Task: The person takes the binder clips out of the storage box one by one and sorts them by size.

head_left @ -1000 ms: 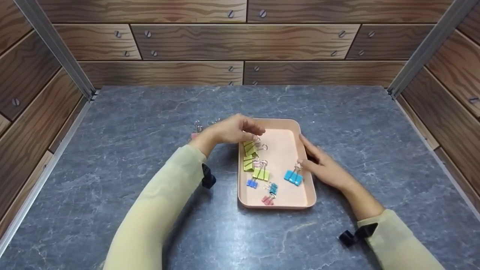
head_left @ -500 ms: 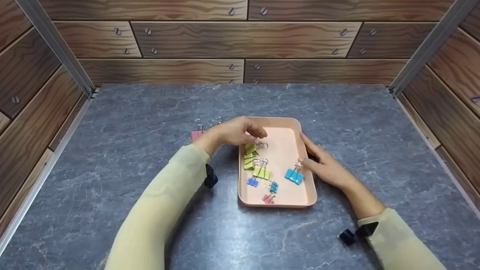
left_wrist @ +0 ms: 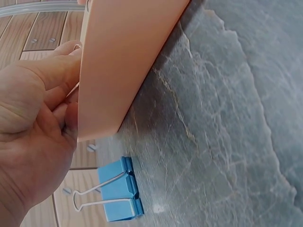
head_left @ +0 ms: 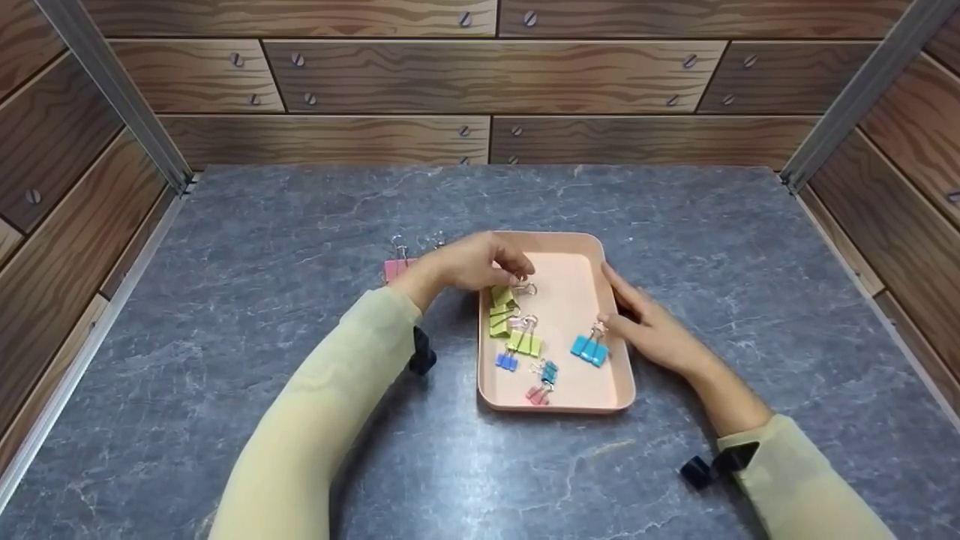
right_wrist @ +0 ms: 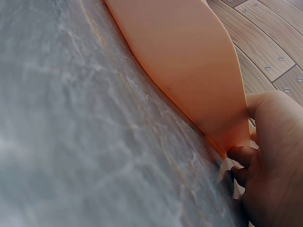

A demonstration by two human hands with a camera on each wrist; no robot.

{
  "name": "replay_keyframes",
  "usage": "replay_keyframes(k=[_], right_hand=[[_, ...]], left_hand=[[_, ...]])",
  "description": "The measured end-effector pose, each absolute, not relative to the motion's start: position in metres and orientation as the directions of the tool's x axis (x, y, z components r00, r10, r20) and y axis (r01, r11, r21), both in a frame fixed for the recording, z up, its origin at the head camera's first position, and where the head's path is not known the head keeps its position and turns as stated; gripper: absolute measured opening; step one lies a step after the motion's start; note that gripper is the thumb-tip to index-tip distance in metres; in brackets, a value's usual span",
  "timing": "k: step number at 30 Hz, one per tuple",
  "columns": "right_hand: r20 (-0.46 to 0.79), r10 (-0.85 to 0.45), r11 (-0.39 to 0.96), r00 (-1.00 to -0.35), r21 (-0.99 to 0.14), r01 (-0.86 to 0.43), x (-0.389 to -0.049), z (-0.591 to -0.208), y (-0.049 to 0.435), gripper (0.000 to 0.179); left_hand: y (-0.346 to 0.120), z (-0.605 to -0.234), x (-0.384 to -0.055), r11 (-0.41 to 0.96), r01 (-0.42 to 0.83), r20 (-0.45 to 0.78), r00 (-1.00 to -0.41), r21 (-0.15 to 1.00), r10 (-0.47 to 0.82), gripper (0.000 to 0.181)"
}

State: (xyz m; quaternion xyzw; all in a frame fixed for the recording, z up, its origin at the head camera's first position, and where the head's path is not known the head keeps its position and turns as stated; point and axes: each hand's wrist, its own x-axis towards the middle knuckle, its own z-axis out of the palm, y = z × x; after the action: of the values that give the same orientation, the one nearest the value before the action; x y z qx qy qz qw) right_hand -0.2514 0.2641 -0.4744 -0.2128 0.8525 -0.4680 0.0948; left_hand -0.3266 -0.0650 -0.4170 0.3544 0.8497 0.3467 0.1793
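A: Head view first. What differs from a second ago?

B: The left hand point(head_left: 471, 262) has come slightly nearer and farther over the tray point(head_left: 570, 300), hiding more of the farthest green clip point(head_left: 504, 298). The right hand point(head_left: 660, 334) keeps its place, and the tray's other clips lie as before.

A: How are the hands posed?

B: The left reaches over the left rim near the far end, thumb and fingers bent narrow at that clip's wire handle — whether they pinch it, I can't tell. The right grips the opposite wall, thumb beside the blue clip point(head_left: 590, 350). A pink clip point(head_left: 397, 268) lies outside, just behind the left wrist.

A: And the left wrist view?

B: Curled fingers, their tips largely behind the tray's wall, perhaps with a bit of wire there. A loose blue clip point(left_wrist: 118, 189) sits on the tabletop point(left_wrist: 213, 118) past the tray.

A: The right wrist view?

B: Thumb at the rim, fingers curled — the wall is held between them, the tray resting on the tabletop.
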Motion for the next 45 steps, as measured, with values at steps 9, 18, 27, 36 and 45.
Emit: replay_keyframes(k=[9,18,27,36,45], right_hand=[[0.036,-0.456,0.446,-0.889,-0.856,-0.263,-0.251,-0.473,0.264,0.075],[0.043,-0.453,0.451,-0.89,-0.851,-0.271,-0.251,-0.473,0.263,0.076],[0.042,-0.458,0.445,-0.888,-0.854,-0.269,-0.252,-0.475,0.262,0.076],[0.048,-0.457,0.445,-0.888,-0.852,-0.275,-0.252,-0.476,0.263,0.075],[0.049,-0.451,0.476,-0.891,-0.831,-0.287,-0.252,-0.475,0.266,0.075]], left_hand=[[-0.064,-0.417,-0.326,0.524,0.445,-0.069,-0.711,0.727,0.7,0.028],[-0.064,-0.418,-0.324,0.519,0.433,-0.058,-0.725,0.737,0.687,0.028],[-0.068,-0.418,-0.32,0.479,0.398,-0.034,-0.74,0.782,0.671,0.028],[-0.07,-0.413,-0.317,0.412,0.294,-0.038,-0.774,0.863,0.633,0.023],[-0.074,-0.398,-0.312,0.376,0.309,0.015,-0.79,0.873,0.613,0.021]])
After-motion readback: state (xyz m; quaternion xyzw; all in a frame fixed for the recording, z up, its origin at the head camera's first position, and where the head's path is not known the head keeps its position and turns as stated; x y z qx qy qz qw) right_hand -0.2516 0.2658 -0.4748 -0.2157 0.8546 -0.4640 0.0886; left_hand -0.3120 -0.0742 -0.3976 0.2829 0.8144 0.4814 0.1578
